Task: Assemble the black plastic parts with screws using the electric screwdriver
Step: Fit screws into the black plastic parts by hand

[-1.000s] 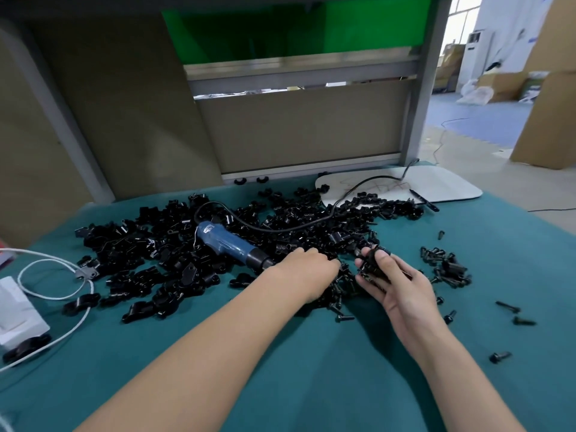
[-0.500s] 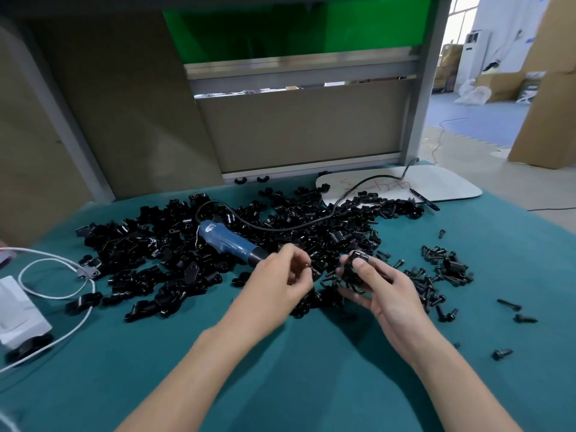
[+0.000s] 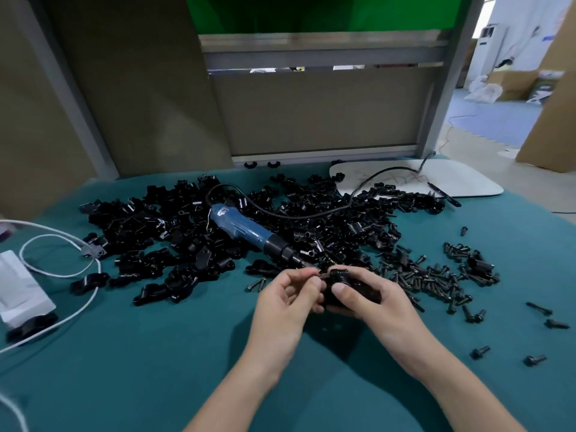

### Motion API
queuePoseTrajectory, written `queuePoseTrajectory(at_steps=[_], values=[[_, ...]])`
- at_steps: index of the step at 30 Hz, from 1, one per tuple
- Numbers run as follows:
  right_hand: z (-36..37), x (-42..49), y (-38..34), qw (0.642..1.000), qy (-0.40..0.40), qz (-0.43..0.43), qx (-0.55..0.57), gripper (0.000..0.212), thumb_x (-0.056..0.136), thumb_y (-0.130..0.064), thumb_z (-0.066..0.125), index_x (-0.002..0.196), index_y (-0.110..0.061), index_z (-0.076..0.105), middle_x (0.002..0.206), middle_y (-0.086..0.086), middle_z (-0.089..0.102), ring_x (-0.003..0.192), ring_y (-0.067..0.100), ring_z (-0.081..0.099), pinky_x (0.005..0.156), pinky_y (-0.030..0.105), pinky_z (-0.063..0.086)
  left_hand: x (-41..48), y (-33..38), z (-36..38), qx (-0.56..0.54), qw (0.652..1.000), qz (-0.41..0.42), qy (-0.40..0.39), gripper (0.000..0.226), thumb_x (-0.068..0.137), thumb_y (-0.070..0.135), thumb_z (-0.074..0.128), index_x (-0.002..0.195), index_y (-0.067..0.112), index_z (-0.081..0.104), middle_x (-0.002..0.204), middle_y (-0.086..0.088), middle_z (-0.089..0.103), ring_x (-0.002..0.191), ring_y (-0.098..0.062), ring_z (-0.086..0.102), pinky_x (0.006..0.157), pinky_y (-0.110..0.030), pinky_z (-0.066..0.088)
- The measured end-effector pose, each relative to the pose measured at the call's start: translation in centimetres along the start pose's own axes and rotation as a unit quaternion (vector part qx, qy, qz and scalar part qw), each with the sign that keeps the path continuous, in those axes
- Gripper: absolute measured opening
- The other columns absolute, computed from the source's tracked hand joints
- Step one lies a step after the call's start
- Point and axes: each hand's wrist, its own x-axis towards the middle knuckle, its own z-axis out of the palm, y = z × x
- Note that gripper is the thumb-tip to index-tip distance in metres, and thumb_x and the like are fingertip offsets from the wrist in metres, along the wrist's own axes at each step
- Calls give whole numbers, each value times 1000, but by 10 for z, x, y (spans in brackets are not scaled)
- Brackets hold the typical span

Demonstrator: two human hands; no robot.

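you're starting a screw (image 3: 320, 275): your left hand (image 3: 288, 296) pinches it at the black part (image 3: 344, 280), which your right hand (image 3: 378, 302) grips, fingers curled, just above the cloth (image 3: 149, 369). next you need the screwdriver (image 3: 249, 232) (lying on the pile (image 3: 168, 232) behind). the part looks small, glossy and blocky.

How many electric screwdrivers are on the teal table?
1. The blue electric screwdriver lies on the pile of black parts at mid-table, tip toward the person; another could be buried underneath.
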Motion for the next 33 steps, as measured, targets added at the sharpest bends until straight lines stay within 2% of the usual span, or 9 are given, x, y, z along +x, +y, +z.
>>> queuePoseTrajectory(at_steps=[5, 10, 15, 20, 23, 26, 28, 30, 33], values=[[0, -1, 0, 998, -11, -17, -53, 27, 87, -31, 74, 114, -33, 76, 113, 4, 77, 107, 24, 74, 93, 35, 60, 1, 0, -1, -55, 998, -29, -3, 12, 98, 6, 60, 106, 8, 69, 84, -3, 75, 75, -10, 66, 68, -22, 56], [0, -4, -2, 991, -8, -45, -125, 25, 87, -35, 72, 110, -43, 75, 107, -4, 77, 99, 18, 74, 90, 30, 60, 2, -4, -2, -55, 998, -42, -3, 13, 98, 14, 61, 99, 5, 70, 79, -3, 70, 71, -10, 62, 64, -24, 55], [-3, -4, -1, 989, -17, -46, -139, 26, 87, -37, 72, 112, -44, 74, 106, -2, 77, 100, 23, 74, 95, 42, 59, 1, -5, -3, -17, 1000, -25, -6, 11, 98, 14, 63, 95, 7, 71, 73, 0, 68, 66, -8, 62, 62, -24, 55], [-2, -5, -1, 984, -33, -58, -166, 25, 89, -37, 72, 113, -45, 72, 103, -5, 78, 96, 14, 74, 88, 26, 57, -2, -7, -2, 63, 997, 22, -23, 14, 98, 21, 64, 90, 12, 71, 69, 6, 65, 62, -6, 60, 58, -22, 53], [-2, -6, -2, 984, -31, -62, -162, 25, 89, -35, 72, 113, -45, 72, 105, -7, 78, 98, 11, 74, 87, 20, 55, -1, -6, -5, 93, 994, 36, -33, 7, 98, 19, 65, 97, 19, 72, 85, 4, 74, 75, -8, 67, 63, -19, 53], [-2, -5, -2, 985, -31, -63, -159, 26, 88, -35, 72, 112, -45, 73, 106, -6, 78, 98, 12, 74, 88, 22, 56, 0, -4, -7, 43, 997, 11, -58, 16, 95, 17, 67, 110, 21, 69, 93, 6, 73, 83, -9, 68, 69, -21, 54], [-2, -4, -1, 985, -30, -61, -161, 26, 87, -37, 72, 112, -45, 72, 104, -4, 78, 96, 15, 75, 89, 26, 58, 0, -3, -5, -1, 998, -23, -54, 29, 89, 30, 69, 114, 17, 65, 88, 2, 70, 79, -11, 66, 68, -27, 55], [-2, -5, -1, 983, -27, -61, -170, 26, 87, -39, 72, 111, -47, 72, 104, -6, 78, 96, 14, 74, 88, 23, 57, 1, -2, -4, 2, 998, -44, -39, 34, 88, 38, 64, 106, 10, 65, 81, -1, 67, 72, -13, 64, 64, -30, 56], [-2, -5, -2, 982, -33, -60, -175, 26, 88, -36, 72, 112, -46, 72, 104, -7, 78, 96, 10, 73, 85, 17, 54, 1, -3, -3, 34, 998, -37, -48, 26, 99, 30, 59, 91, 7, 67, 72, 0, 63, 64, -10, 60, 58, -26, 54]])
